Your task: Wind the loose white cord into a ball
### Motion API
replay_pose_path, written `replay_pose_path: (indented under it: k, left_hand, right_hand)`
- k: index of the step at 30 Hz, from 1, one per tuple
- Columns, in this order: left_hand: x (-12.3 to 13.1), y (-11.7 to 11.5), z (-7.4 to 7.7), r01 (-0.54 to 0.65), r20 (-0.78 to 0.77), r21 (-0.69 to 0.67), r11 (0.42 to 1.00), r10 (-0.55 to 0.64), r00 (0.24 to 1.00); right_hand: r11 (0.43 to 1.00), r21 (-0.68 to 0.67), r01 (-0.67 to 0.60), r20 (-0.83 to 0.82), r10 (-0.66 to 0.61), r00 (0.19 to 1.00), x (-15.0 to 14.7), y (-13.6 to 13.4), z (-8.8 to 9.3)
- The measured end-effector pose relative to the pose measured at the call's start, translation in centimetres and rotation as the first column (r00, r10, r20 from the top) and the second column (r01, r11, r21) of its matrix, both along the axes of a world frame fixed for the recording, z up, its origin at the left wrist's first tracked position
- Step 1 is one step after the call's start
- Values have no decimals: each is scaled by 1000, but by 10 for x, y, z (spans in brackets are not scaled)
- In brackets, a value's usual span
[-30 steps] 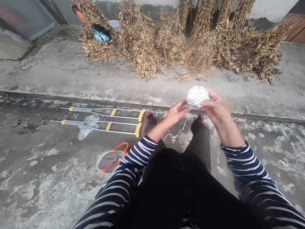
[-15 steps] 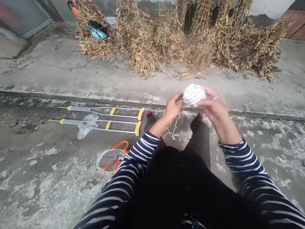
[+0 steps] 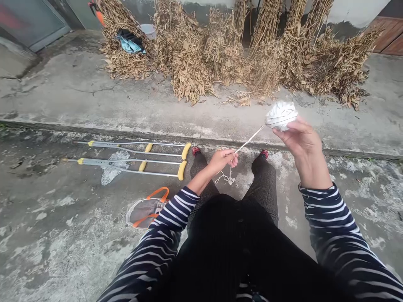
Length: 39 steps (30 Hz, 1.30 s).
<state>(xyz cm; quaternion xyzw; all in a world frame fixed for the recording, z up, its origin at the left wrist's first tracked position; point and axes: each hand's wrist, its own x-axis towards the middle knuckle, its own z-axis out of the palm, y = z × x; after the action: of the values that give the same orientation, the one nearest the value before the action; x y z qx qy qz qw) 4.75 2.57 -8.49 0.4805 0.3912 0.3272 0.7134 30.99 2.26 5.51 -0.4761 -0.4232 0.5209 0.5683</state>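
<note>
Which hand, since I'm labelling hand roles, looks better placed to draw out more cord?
Probably the left hand: it pinches the cord, which runs straight to the ball, while the right hand is occupied holding that ball.

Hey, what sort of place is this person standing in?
Probably a yard outside a house: there's worn, patchy concrete ground, a raised concrete ledge, and bundles of dried plants standing along a wall.

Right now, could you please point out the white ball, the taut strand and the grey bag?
White ball (image 3: 281,115), head view: its windings.
Taut strand (image 3: 249,139), head view: its middle.
Grey bag (image 3: 141,208), head view: its body.
</note>
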Motion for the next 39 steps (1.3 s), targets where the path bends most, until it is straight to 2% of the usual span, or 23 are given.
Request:
replay_pose_path:
  k: [4, 7, 9, 12, 16, 19, 22, 27, 30, 33, 39]
  left_hand:
    - [-19, 5, -22, -68, -116, -68, 995, 60, 991]
    - [-24, 17, -22, -127, -175, -15, 992, 122, 977]
    - [-21, 26, -15, -97, -179, 75, 993, 109, 978]
    - [-6, 36, 5, -60, -147, 206, 977, 91, 985]
    - [26, 43, 38, -66, 15, 349, 935, 64, 998]
    - [48, 41, 55, -33, 152, 351, 936, -23, 988]
    - [57, 35, 61, -14, 190, 312, 950, -48, 981]
    - [37, 28, 60, 2, 195, 174, 985, -36, 980]
    - [17, 26, 55, 81, 185, 163, 983, -111, 976]
    - [1, 20, 45, 164, 134, 108, 980, -178, 975]
    - [-13, 5, 21, 196, 132, -10, 981, -193, 972]
  right_hand:
    - [1000, 14, 25, 6, -25, 1000, 12, 1, -2]
    - [999, 37, 24, -5, -24, 1000, 11, 1, -2]
    - [999, 37, -8, -2, 8, 1000, 7, -1, -1]
    - [997, 1, -84, -29, 84, 996, 0, -4, -1]
    - [985, -60, -163, -101, 156, 983, -11, -4, -3]
    - [977, -65, -201, -101, 194, 976, -16, -2, -4]
    - [972, -57, -228, -77, 223, 972, -16, 1, -4]
    - [975, -63, -212, -119, 204, 972, -4, 3, -12]
    - [979, -57, -196, -152, 185, 971, 2, 1, -21]
    - [986, -29, -164, -140, 158, 977, 6, 0, -25]
    - [995, 4, -102, -104, 101, 989, 12, -1, -16]
